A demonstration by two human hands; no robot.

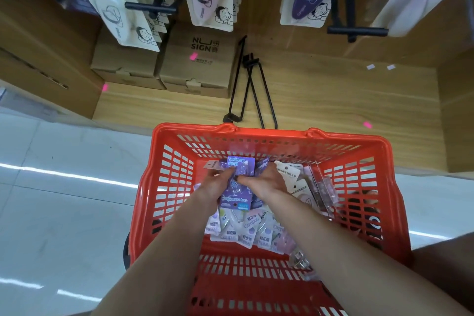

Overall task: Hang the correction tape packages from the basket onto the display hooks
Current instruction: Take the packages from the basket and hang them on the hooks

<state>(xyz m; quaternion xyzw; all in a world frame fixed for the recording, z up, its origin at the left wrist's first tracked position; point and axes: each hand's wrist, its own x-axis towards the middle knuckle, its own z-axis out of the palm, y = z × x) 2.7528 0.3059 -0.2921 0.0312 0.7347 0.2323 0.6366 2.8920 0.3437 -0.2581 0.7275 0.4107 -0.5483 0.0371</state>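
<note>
Your left hand [218, 183] and right hand [266, 182] both curl their fingers round a purple package [234, 194] at the middle of the red basket [282, 136], long axis pointing at the shelf [333, 100]. "Campus" reads on it; more packages [246, 231] lie beneath. Boxes [200, 59] read "NU SIGN".

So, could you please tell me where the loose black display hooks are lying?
In the head view, the loose black display hooks lie on the wooden shelf, just beyond the red basket and right of the cardboard boxes.
</note>
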